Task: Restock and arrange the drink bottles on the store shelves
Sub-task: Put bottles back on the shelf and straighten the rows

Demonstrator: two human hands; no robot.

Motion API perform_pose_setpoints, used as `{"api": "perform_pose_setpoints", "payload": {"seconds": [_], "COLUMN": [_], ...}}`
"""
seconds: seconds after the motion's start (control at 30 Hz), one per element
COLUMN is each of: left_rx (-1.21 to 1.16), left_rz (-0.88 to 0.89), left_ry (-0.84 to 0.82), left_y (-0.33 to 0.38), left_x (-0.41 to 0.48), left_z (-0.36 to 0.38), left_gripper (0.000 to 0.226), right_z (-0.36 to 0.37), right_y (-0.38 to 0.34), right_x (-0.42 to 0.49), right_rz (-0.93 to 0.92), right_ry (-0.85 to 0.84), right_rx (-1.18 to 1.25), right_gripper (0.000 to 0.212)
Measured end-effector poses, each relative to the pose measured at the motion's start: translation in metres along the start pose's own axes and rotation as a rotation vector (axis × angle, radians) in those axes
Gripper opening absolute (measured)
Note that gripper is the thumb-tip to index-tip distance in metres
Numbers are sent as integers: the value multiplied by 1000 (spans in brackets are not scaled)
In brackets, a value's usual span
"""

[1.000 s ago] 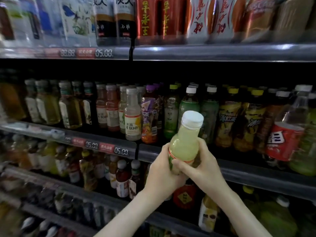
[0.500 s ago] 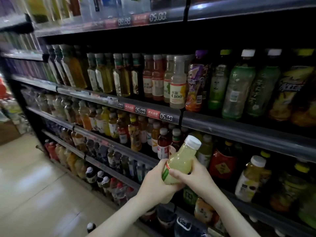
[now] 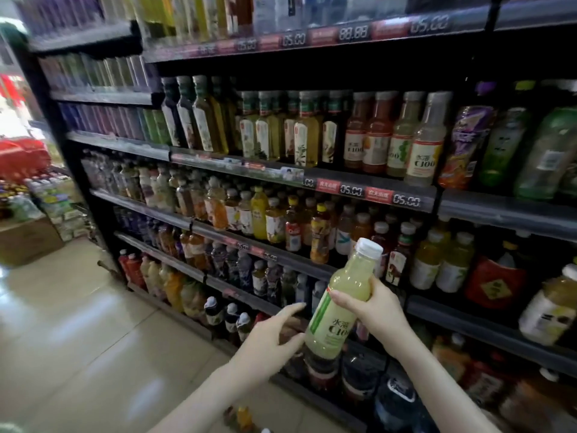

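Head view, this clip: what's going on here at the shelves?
A person stands at stocked drink shelves. Their right hand grips a pale green C100 bottle with a white cap, tilted, in front of the lower shelves, not yet shelved. The left hand is open beside the bottle's base. Matching C100 bottles stand higher up.

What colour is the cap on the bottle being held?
White: the round screw cap tops the pale yellow-green plastic bottle, seen best in the head view.

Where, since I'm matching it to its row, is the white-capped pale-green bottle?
Head view, lower centre-right: the right hand grips the pale-green bottle tilted before the lower shelves, left hand open beside its base.
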State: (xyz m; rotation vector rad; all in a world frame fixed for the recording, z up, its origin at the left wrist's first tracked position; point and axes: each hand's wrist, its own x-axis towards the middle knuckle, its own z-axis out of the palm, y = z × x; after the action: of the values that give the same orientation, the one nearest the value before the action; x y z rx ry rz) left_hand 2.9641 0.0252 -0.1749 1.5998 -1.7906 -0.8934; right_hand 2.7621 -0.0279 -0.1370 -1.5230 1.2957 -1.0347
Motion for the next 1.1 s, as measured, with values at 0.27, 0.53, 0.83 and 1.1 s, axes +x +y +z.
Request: {"api": "perform_pose_setpoints", "payload": {"seconds": [0.27,0.53,0.83,1.1], "left_rx": [40,-33,-106,-63], "left_rz": [110,95,103,135], "left_ry": [64,127,89,-158], "left_y": [-16,-26,-51,-84], "left_x": [9,88,163,205], "left_z": [-67,-118,-166,-201], "left_gripper": [58,80,69,66], "right_z": [71,105,141,179], "right_y": [-49,-78,-88,-72], "right_x": [26,107,184,212], "right_rz": [-94,-229,-209,-86], "right_ry": [-67,-79,-112,52], "right_rx": [-82,-35,-36,-60], "right_gripper": [48,56,65,63]}}
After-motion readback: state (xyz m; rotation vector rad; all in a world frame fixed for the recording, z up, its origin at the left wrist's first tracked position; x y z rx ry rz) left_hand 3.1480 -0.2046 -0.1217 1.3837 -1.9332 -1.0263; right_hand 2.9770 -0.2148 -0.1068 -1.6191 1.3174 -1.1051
